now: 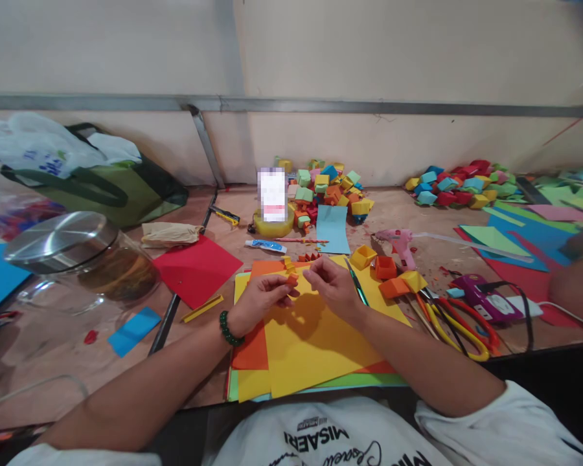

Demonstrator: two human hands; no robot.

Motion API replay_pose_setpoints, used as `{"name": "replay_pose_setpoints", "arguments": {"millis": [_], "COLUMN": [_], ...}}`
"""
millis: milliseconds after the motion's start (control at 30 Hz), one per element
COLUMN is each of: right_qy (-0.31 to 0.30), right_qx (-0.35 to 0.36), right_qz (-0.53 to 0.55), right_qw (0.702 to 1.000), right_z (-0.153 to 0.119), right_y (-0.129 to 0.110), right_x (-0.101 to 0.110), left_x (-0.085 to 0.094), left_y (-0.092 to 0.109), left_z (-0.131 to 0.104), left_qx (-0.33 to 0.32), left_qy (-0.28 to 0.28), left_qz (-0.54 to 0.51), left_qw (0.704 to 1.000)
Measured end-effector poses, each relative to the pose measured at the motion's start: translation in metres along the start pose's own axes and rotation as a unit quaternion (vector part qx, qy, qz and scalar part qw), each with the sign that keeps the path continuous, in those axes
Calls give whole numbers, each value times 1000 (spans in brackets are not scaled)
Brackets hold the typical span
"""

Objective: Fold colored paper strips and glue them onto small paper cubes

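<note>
Between the thumb and fingers of my left hand (265, 298) is a small orange folded paper piece (292, 279). My right hand (337, 285) hovers just right of it, fingertips pinched together; whether anything tiny is in them cannot be made out. Both hands are above a stack of coloured sheets topped by a yellow sheet (320, 356), with orange paper (250, 356) showing at its left. A green pen-like tool (358, 285) lies by my right wrist. Small folded orange pieces (308, 257) rest at the sheets' far edge. Open paper boxes, one orange (385, 267) and one yellow (363, 256), stand at the right.
Piles of coloured paper boxes (333, 188) sit against the wall. Right are a pink glue gun (401, 244), scissors (459, 333) and a purple device (480, 299). Left are a glass jar (121, 268), red paper (197, 268) and a green bag (140, 191). Another person's blurred arm (576, 285) is far right.
</note>
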State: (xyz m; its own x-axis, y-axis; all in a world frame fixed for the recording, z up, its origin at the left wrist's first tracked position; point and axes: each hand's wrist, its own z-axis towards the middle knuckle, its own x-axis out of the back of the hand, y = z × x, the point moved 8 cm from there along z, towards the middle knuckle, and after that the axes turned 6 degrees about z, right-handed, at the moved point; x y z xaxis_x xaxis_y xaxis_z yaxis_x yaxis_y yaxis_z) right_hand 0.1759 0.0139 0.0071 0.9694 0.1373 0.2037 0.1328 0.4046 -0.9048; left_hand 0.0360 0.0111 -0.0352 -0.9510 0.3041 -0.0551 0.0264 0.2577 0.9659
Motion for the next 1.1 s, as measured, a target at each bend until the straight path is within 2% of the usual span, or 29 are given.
{"name": "replay_pose_setpoints", "arguments": {"millis": [100,167,333,633,733,833,900,967,1100], "right_qy": [-65,-67,-27,-37,-49,-81,-98,-111,-130], "right_qx": [94,129,146,180,267,367,405,413,395], "right_qz": [-70,-124,-201,-161,-233,-340,-391,-419,-446], "right_qw": [991,982,968,970,934,862,821,801,792], "right_z": [-4,-6,-4,-7,-14,-25,-31,-34,-36], "right_y": [-16,-18,-10,-16,-30,-46,-51,-52,-46], "right_x": [-10,-11,-7,-15,-21,-33,-39,-43,-49], "left_x": [4,4,3,-3,-4,-5,-5,-5,-7], "left_y": [-4,-3,0,2,0,-4,-8,-11,-11], "left_z": [1,1,-1,-2,-4,-4,-3,-3,-4], "left_qx": [12,5,-14,-5,8,23,33,37,34], "left_qy": [12,10,23,6,0,-6,-5,-2,-1], "left_qz": [5,21,58,56,39,15,-7,-29,-70], "left_qw": [1000,1000,998,998,999,1000,999,999,997]}}
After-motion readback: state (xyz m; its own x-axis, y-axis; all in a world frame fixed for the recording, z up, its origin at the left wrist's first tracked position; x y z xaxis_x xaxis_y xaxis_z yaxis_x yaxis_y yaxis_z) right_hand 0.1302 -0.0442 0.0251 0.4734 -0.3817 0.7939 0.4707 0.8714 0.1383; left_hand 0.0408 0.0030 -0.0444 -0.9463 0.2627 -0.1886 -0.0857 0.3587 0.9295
